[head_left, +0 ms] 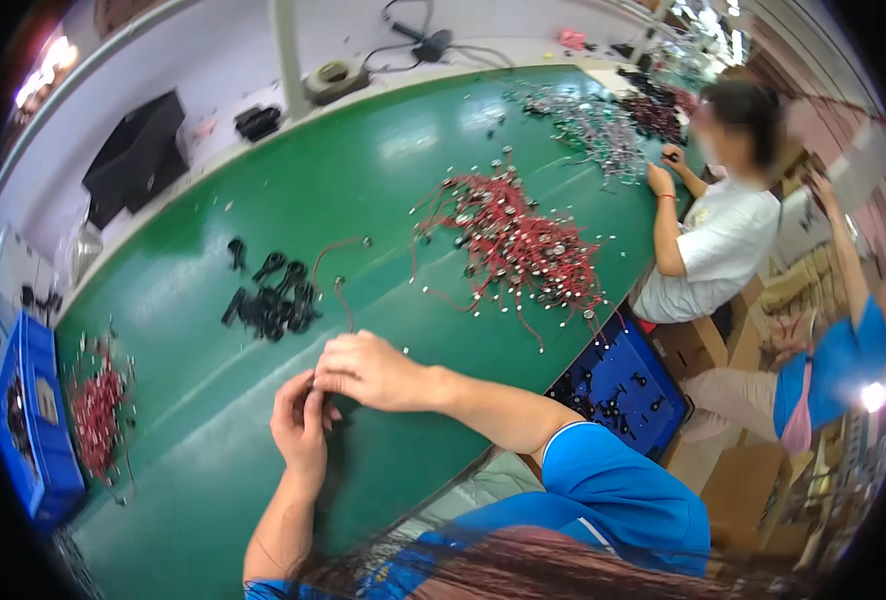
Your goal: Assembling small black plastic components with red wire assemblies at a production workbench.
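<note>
Above the near part of the green table (193,400), my left hand (301,425) and my right hand (375,374) meet, fingertips pinched together. Whatever sits between them is small, perhaps dark, and mostly hidden by the fingers. Just beyond my hands lies a small heap of black plastic parts (275,305). Two red wires with small round metal ends, one of them a curved red wire (331,256), rest beside that heap. Farther right spreads a large pile of red wires (528,240) with round metal pieces and white tips.
At the left edge stands a blue bin (43,425) beside a smaller red wire pile (100,410). A blue tray (628,385) of black parts sits below the table's right edge. Across it, a co-worker (718,215) handles parts near grey-green wires (593,125). Another person (833,370) is behind.
</note>
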### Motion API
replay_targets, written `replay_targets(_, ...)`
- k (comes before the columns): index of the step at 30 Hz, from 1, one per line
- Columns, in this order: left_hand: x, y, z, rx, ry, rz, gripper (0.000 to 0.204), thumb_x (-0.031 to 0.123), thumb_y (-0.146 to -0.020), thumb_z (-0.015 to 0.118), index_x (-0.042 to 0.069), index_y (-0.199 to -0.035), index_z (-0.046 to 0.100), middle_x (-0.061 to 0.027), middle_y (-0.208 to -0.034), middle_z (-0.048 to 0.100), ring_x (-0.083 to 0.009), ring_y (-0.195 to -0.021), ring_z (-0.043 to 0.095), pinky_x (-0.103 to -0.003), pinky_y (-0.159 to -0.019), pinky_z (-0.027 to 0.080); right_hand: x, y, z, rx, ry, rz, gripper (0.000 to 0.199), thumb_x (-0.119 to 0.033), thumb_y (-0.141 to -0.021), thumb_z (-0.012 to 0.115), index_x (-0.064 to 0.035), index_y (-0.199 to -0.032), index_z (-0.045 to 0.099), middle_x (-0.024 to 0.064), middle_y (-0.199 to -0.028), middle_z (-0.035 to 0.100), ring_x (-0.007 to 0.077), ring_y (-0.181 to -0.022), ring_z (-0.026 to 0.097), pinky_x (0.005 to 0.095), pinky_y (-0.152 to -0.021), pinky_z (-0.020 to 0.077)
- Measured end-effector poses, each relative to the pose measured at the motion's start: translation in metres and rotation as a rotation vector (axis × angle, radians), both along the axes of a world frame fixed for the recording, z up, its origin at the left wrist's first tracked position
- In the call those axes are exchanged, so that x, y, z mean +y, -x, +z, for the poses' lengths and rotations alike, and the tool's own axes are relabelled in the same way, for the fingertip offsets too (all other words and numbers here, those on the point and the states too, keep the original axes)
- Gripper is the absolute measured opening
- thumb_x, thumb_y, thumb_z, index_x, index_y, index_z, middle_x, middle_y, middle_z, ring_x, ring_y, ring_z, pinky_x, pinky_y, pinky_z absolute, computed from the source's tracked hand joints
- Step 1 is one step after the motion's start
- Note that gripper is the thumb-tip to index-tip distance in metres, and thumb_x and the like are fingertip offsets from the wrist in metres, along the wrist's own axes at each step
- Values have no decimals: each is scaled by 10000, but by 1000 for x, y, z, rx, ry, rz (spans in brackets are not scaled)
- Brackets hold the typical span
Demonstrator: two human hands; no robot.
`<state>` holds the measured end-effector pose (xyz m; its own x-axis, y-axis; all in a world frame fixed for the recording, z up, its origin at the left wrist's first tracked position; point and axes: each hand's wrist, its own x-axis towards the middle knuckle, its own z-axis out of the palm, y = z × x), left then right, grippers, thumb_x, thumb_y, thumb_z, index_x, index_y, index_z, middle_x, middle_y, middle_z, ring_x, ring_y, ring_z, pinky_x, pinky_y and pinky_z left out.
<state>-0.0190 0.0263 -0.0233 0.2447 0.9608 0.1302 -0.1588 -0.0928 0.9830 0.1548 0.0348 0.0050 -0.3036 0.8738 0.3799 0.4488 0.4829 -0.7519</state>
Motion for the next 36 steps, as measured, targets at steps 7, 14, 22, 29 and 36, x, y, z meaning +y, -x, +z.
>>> replay_targets(7,8,2,1,46,63,-48,280,-25,-908,511,18,-1176,581,-63,-922,570,-97,-595,524,-182,-521,413,5,-1,7,-158,-179,-36,109,-180,-876,603,-82,-830,614,34,-833,547,213,-749,494,308,-730,372)
replay_targets(14,10,-2,1,-19,117,10,270,0,-914,523,39,-1171,596,-41,-875,567,-94,-608,528,-193,-545,421,7,-1,12,-124,-154,-79,61,-72,-808,655,-67,-855,617,34,-872,607,188,-782,520,295,-784,392)
replay_targets(22,16,4,-4,-87,206,55,247,11,-911,541,33,-1146,615,-44,-865,589,-94,-651,544,-200,-587,452,-3,7,20,150,-339,-255,96,-15,-756,661,-72,-821,620,2,-732,572,170,-650,500,281,-679,395)
replay_targets(29,17,2,0,-55,162,11,297,16,-938,513,20,-1232,551,-60,-924,607,-98,-723,556,-198,-682,474,-8,16,11,-197,-143,-205,84,-17,-758,650,-66,-818,617,-4,-659,561,159,-546,481,267,-542,385)
replay_targets(36,15,-5,-2,-56,100,81,259,-14,-910,523,-3,-1160,588,-66,-916,631,-108,-727,589,-217,-691,501,-5,19,10,-261,-207,-234,67,-8,-755,641,-56,-797,617,12,-632,564,153,-496,458,273,-474,362)
